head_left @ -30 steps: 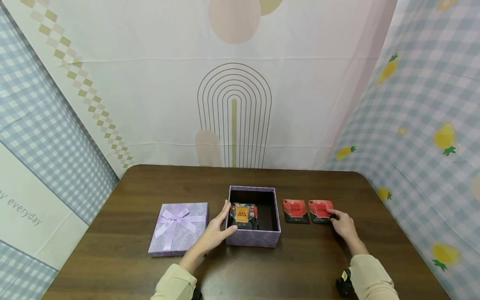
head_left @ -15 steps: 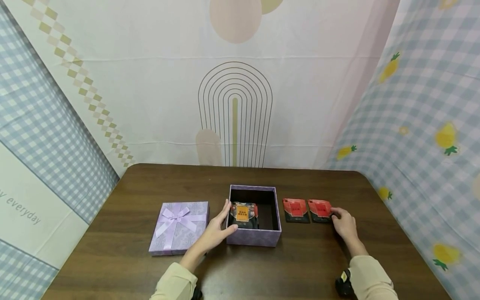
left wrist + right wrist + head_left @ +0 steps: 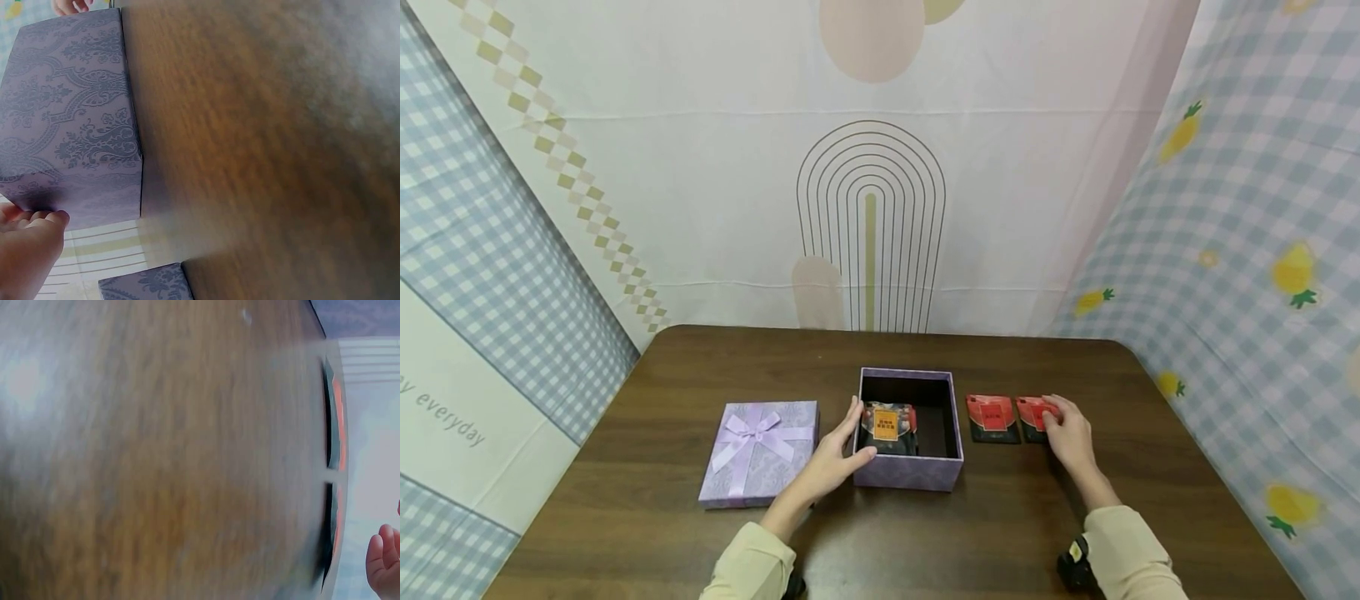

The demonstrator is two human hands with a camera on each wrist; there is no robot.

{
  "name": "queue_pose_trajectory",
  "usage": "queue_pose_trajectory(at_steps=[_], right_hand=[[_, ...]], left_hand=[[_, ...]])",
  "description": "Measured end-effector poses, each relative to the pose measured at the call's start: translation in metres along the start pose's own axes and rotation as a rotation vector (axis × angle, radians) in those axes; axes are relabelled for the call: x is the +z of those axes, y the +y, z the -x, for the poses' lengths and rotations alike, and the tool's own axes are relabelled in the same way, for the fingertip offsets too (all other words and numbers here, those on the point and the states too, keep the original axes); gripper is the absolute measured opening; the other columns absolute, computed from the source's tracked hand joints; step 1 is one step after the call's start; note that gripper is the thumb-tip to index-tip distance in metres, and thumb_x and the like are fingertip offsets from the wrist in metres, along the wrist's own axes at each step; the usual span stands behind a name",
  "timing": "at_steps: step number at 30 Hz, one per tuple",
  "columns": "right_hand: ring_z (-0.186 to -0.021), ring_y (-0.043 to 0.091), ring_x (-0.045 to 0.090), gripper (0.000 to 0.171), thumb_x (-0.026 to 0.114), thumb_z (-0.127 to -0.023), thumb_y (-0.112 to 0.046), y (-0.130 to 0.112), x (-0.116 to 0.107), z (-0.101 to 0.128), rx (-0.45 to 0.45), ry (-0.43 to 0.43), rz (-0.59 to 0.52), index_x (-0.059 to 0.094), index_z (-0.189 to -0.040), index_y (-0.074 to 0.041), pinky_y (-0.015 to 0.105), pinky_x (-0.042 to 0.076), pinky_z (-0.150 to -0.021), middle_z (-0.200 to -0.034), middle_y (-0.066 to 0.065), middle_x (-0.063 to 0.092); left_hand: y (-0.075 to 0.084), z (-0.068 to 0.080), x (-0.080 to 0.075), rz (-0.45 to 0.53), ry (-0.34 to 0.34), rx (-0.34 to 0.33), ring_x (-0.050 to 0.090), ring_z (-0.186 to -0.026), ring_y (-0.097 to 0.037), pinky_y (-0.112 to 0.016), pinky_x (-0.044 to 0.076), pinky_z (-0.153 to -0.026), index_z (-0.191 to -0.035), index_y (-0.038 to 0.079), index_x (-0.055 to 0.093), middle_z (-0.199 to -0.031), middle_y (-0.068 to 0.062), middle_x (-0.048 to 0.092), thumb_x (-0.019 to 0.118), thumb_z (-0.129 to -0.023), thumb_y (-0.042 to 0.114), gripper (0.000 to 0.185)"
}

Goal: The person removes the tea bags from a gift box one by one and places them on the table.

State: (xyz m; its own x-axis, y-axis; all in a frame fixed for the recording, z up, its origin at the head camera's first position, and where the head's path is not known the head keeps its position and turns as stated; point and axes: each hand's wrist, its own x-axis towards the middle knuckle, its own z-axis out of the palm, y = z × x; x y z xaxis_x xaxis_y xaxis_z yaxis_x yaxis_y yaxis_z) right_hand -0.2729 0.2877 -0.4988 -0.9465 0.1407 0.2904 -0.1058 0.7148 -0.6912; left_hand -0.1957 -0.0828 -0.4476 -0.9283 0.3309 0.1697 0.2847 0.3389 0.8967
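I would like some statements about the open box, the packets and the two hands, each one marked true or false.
1. The purple box is open, with one packet inside. True.
2. The lid with the bow lies right of the box. False: it lies on the left.
3. The left hand touches the box's left side. True.
4. The right hand hovers over the lid. False: it rests on the outer red packet.
5. Two red packets lie on the table. True.

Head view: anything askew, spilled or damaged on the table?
Nothing stands out. The open purple box sits square with one packet inside, its lid flat beside it, and two red packets lie side by side on the table.
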Motion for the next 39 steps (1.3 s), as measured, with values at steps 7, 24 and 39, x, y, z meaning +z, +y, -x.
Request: queue_pose_trajectory(at_steps=[7,24,39], right_hand=[[-0.116,0.042,0.045,0.028,0.054,-0.084,0.004,-0.02,0.007,0.0,-0.056,0.008,-0.047,0.059,-0.111,0.009,0.051,0.033,-0.096,-0.123,0.028,0.051],[-0.087,0.026,0.055,0.028,0.055,-0.086,0.003,-0.063,0.027,0.0,-0.167,-0.079,-0.132,0.06,-0.114,0.005,0.033,0.045,-0.071,-0.126,0.023,0.051],[-0.084,0.025,0.06,0.025,0.059,-0.082,0.005,-0.094,0.047,0.009,-0.326,-0.087,-0.2,0.064,-0.106,0.004,0.028,0.048,-0.068,-0.114,0.019,0.06]], left_hand=[[0.0,0.0,-0.001,-0.008,-0.005,0.0,0.015,-0.135,-0.033,-0.046,0.014,-0.108,-0.14,-0.009,0.019,-0.147,-0.022,0.008,0.059,-0.086,0.004,0.068],[-0.041,-0.009,0.007,0.004,0.036,0.034,0.015,-0.136,-0.028,-0.046,0.013,-0.109,-0.142,-0.002,0.022,-0.15,-0.017,0.01,0.063,-0.085,0.011,0.072],[-0.002,0.0,0.002,0.006,0.015,0.002,0.016,-0.135,-0.034,-0.05,0.015,-0.107,-0.139,-0.01,0.021,-0.147,-0.023,0.01,0.06,-0.084,0.001,0.069]])
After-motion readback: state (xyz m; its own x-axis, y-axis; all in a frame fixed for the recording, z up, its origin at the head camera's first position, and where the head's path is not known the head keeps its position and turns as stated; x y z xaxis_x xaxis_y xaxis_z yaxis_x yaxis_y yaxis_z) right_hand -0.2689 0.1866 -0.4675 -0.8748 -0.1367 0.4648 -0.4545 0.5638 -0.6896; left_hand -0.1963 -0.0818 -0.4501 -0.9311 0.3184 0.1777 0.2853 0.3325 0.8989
